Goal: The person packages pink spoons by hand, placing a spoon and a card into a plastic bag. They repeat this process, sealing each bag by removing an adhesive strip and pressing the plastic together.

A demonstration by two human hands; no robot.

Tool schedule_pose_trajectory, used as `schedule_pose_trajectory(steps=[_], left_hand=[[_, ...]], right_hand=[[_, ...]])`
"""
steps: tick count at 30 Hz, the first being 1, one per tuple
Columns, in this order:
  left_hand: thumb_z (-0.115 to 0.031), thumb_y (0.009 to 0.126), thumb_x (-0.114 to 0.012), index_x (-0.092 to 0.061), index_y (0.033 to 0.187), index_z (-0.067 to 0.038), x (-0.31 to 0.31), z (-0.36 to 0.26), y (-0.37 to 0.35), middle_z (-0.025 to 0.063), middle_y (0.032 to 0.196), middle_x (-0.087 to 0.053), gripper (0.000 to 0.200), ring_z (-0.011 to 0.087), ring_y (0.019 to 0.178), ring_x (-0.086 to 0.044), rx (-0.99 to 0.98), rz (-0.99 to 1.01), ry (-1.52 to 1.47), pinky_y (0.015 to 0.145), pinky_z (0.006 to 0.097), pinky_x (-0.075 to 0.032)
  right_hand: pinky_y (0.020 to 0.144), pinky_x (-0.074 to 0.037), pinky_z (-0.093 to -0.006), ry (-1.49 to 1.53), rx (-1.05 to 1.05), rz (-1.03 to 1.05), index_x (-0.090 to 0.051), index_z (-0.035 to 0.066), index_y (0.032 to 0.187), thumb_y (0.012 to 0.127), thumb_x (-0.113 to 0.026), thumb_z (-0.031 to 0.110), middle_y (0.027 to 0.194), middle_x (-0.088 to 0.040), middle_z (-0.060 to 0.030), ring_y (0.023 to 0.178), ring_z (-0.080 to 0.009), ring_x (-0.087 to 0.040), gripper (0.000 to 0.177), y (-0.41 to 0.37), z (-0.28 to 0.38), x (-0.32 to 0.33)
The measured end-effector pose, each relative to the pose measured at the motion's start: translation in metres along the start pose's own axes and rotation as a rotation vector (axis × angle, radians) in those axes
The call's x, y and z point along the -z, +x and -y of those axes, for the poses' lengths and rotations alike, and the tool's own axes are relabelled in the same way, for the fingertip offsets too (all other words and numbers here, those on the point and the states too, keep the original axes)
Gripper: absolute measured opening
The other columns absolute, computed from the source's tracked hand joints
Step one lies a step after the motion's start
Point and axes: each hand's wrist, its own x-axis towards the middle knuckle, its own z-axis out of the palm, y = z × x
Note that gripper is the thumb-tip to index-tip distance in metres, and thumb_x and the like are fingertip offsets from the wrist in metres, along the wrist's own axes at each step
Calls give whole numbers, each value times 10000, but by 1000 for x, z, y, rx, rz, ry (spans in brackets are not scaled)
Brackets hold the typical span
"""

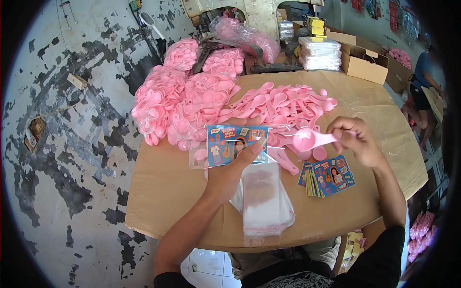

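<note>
My left hand (236,165) is closed on a clear plastic bag (199,156) with a blue printed card (221,146) in it, the thumb lying across the card. Pinched by its handle in my right hand (355,139) is a pink measuring spoon (305,140), its round bowl pointing left toward the bag's right end. Below my left hand lies a stack of clear plastic bags (268,201). Under my right hand is a fanned stack of blue cards (334,176). Just beyond both hands spreads a loose heap of pink spoons (283,105).
Bags full of pink spoons (168,101) are piled at the table's left back. Behind the brown-covered table (163,192) stand a machine (235,7), stacked clear packs (320,54) and an open cardboard box (364,62). Another person (422,81) is at the far right.
</note>
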Motion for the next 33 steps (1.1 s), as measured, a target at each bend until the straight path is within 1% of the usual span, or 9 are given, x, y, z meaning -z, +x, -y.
schedule_pose_trajectory(steps=[7,9,11,17,20,23,26,30,33], left_hand=[[-85,875,-697,-388,1278,-88,-7,24,-13,157,1347,-509,507,229,1176,-559,184,76,-126,983,354,-478],[-184,888,-696,-377,1282,-89,-11,31,-14,168,1386,-472,516,237,1210,-533,157,138,-149,987,374,-482],[-231,894,-688,-355,1326,-84,-14,32,-19,168,1411,-443,565,243,1246,-506,150,151,-181,984,381,-487],[-343,916,-642,-217,1456,-70,-3,21,-6,176,1457,-373,740,281,1305,-448,118,191,-306,1072,413,-401],[-226,922,-637,-222,1457,-65,2,16,2,172,1471,-355,696,278,1346,-389,17,160,-34,1115,415,-317],[-181,848,-701,-233,1453,-36,2,14,2,167,1469,-357,778,265,1384,-328,-112,249,304,1119,416,-279],[-244,783,-779,-329,1405,2,-25,-4,-8,166,1421,-405,806,267,1329,-405,-284,425,707,1087,388,-323],[-274,908,-659,-383,1383,-22,-71,-7,-23,150,1361,-495,605,229,1199,-523,48,649,627,969,355,-447],[-216,970,-572,-421,1358,-24,-59,10,-19,123,1224,-597,458,177,1091,-576,355,690,547,898,321,-482]], right_hand=[[642,-438,-254,352,-83,140,-572,19,1137,1046,-375,339,791,-590,12,692,-77,-531,386,-6,18,-44],[657,-458,-255,195,105,150,-557,24,1159,1026,-439,261,820,-607,-16,731,-89,-567,297,-4,11,-54],[660,-467,-255,51,58,162,-573,18,1139,1005,-483,191,834,-616,-31,736,-92,-579,237,-3,25,-57],[597,-464,-252,-330,284,-206,-659,-5,931,900,-532,52,748,-624,-53,639,-98,-589,143,15,81,-1],[579,-457,-244,-758,213,-76,-695,-5,881,860,-586,66,662,-625,-26,630,-62,-570,132,18,105,8],[467,-341,-233,-590,245,-234,-692,-10,839,817,-620,53,570,-565,-5,499,-53,-436,99,15,112,20],[455,-369,-273,-650,328,-225,-707,7,790,802,-642,78,584,-619,-59,455,-118,-475,97,17,118,8],[598,-471,-393,-697,220,105,-703,15,824,884,-598,234,630,-624,-120,607,-270,-626,250,16,101,-22],[632,-468,-392,-567,134,51,-683,5,874,918,-579,251,691,-632,-127,649,-267,-629,270,20,102,-19]])
